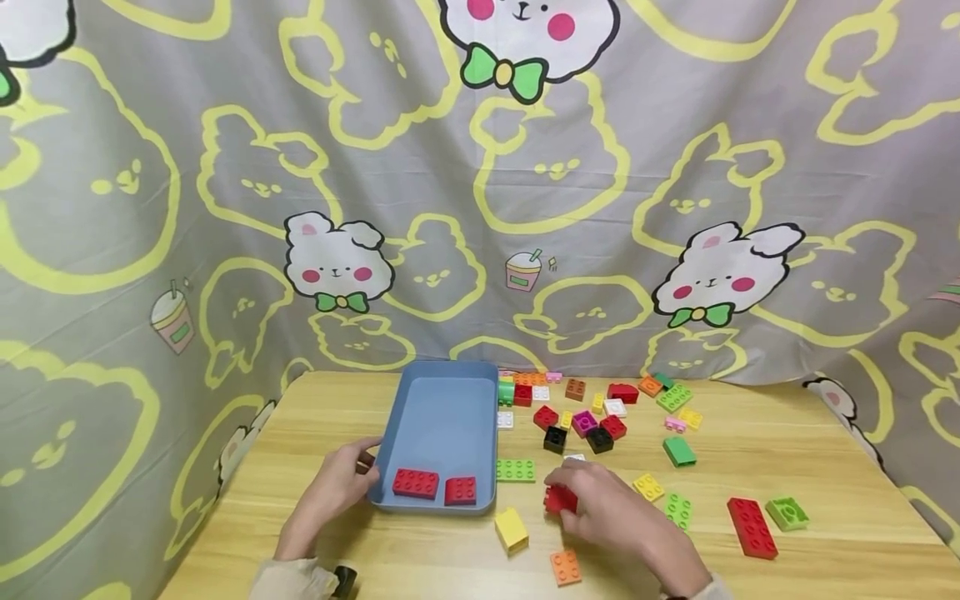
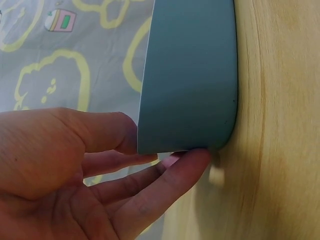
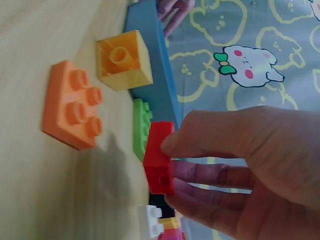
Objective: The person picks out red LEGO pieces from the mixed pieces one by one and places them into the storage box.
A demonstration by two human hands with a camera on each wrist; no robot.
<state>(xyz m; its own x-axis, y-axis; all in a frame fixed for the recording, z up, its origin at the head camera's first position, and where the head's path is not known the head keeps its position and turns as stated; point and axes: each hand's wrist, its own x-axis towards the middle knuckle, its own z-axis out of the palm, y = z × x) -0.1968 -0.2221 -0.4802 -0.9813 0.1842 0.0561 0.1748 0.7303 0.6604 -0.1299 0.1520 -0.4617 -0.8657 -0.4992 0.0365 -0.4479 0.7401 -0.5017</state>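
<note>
A blue tray (image 1: 442, 417) stands on the table with two red bricks, one longer brick (image 1: 416, 483) and one shorter brick (image 1: 461, 491), at its near end. My left hand (image 1: 343, 479) holds the tray at its near left corner; in the left wrist view the thumb meets the rim and the fingers touch the outer wall. Right of the tray, my right hand (image 1: 603, 504) pinches a red brick (image 3: 160, 157) between thumb and fingers. Close by are a yellow brick (image 1: 512, 531), an orange brick (image 1: 566, 567) and a light green brick (image 1: 515, 471).
Several loose bricks lie across the table's right half, among them a black brick (image 1: 555, 440), a dark green brick (image 1: 679, 452), a long red brick (image 1: 752, 527) and an upturned green brick (image 1: 787, 513). A patterned curtain (image 1: 420, 183) hangs behind the table.
</note>
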